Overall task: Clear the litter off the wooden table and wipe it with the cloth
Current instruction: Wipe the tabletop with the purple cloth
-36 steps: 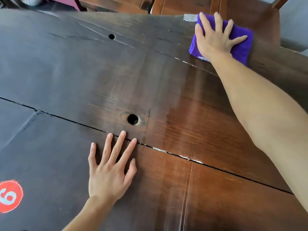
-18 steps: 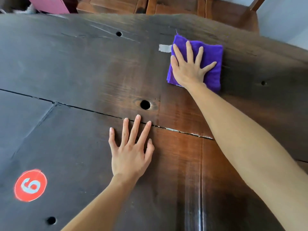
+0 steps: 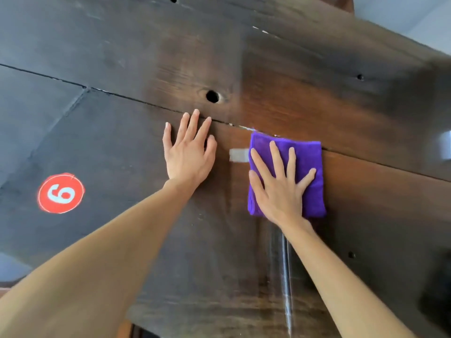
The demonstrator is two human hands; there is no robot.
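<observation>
since the earlier frame the right hand [image 3: 280, 186] has dragged the folded purple microfibre cloth [image 3: 307, 167] from the far edge back toward the near middle of the dark wooden plank table [image 3: 122, 69], pushing a small grey scrap of tape [image 3: 238, 155] at its left edge. its fingers lie straight and spread, pressing flat, gripping nothing. the left hand [image 3: 188, 154] rests flat, fingers straight, bracing on bare wood. the cloth looks soft, light and limp; flat palm pressure should steer it best. a round red sticker [image 3: 60, 192] reads "6".
</observation>
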